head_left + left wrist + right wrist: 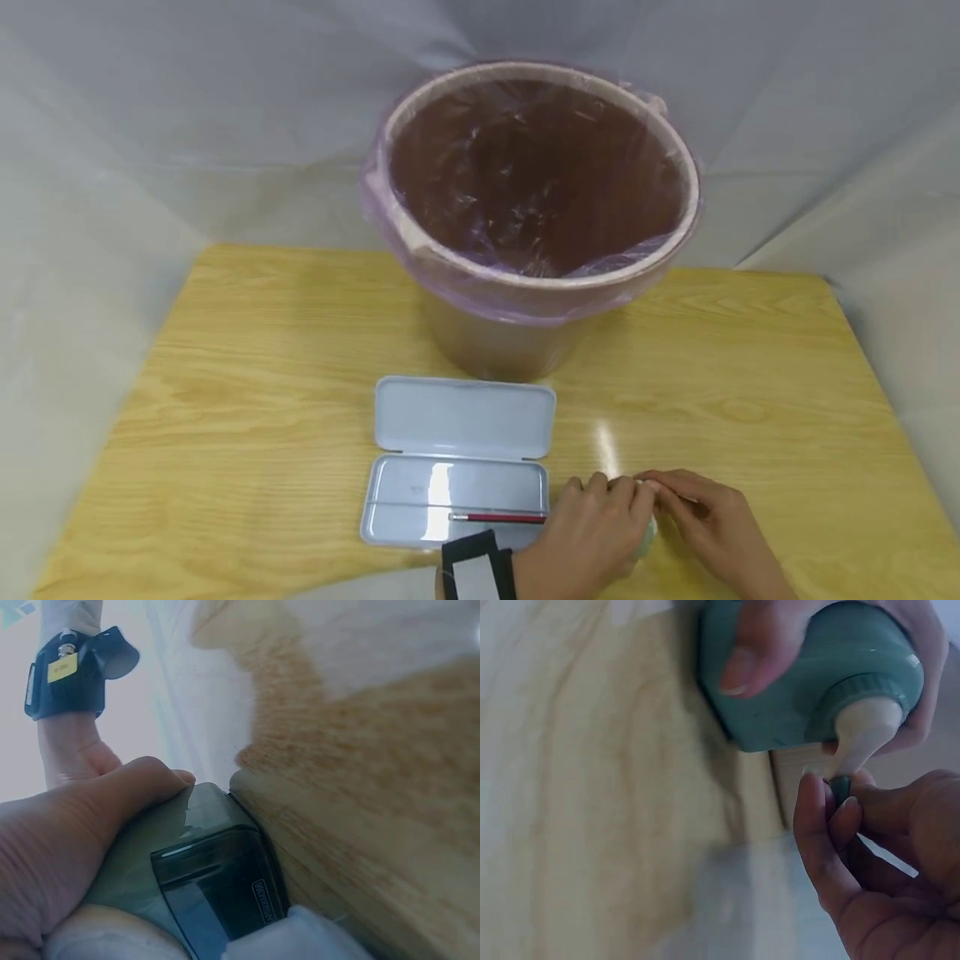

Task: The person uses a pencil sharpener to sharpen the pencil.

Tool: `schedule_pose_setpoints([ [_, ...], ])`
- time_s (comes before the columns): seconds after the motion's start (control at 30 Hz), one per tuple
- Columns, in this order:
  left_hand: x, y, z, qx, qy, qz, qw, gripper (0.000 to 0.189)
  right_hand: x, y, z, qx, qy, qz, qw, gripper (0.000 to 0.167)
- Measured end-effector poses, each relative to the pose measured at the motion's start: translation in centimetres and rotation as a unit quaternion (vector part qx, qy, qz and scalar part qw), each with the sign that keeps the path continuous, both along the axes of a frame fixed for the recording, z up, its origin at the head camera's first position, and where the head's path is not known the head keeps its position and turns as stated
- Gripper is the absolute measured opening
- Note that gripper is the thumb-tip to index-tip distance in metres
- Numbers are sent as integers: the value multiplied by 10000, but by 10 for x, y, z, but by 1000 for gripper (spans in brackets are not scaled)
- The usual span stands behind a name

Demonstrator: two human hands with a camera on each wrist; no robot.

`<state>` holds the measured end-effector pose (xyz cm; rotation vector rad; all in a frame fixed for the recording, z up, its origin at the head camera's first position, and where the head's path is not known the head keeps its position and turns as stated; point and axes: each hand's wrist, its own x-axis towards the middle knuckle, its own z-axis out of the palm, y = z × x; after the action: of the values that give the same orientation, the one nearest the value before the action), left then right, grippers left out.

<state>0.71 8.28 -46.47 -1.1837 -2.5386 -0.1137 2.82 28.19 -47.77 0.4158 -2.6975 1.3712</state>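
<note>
With the left hand [600, 527], grips firmly around the body of a green sharpener [780, 712], at the near part of the table [255, 375], just to the right of an open pencil case [401, 490]. With the right hand [708, 517], pinches narrowly the small green knob [841, 789] at the end of a white crank [866, 727]. Seen also: on the sharpener, a dark see-through drawer [217, 885]; in the case, a red pencil [495, 518]; farther behind, a brown bin [487, 354] with a purple bag [495, 308] over its rim.

Unreadable small lettering [263, 901] on dark sharpener drawer [214, 889], illegible yellow tag [62, 667] on wristband [79, 694]
</note>
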Motion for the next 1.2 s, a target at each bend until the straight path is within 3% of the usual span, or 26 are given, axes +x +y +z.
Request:
schedule_pose_setpoints([
  [0.13, 1, 2, 0, -1, 47, 82, 10000, 20, 2, 3, -8, -38, -258, 17, 9997, 28],
  [0.3, 1, 2, -2, 237, 283, 133, 9992, 14, 9, -3, -12, 576, -796, -520, 9938, 20],
  [0.4, 1, 2, -2, 370, 422, 163, 9983, 14, 16, -6, -15, 828, -753, -596, 9919, 18],
  [0.53, 1, 2, -3, 402, 473, 153, 9980, 17, 26, -5, -21, 1000, -441, -249, 9937, 21],
  [0.73, 1, 2, -1, 295, 290, 45, 9991, 20, 34, 3, -19, 997, -1073, 375, 9885, 28],
  [0.83, 0, 1, -1, 184, 100, 2, 9998, 22, 36, 5, -16, 1073, -1148, 513, 9862, 25],
  [1.07, 0, 2, -1, 67, -52, -10, 10000, 27, 42, 2, -7, 1576, -1665, 197, 9732, 23],
  [1.2, 0, 2, -1, 131, 49, 21, 9999, 23, 45, 0, -4, 1472, -1888, 34, 9709, 24],
])
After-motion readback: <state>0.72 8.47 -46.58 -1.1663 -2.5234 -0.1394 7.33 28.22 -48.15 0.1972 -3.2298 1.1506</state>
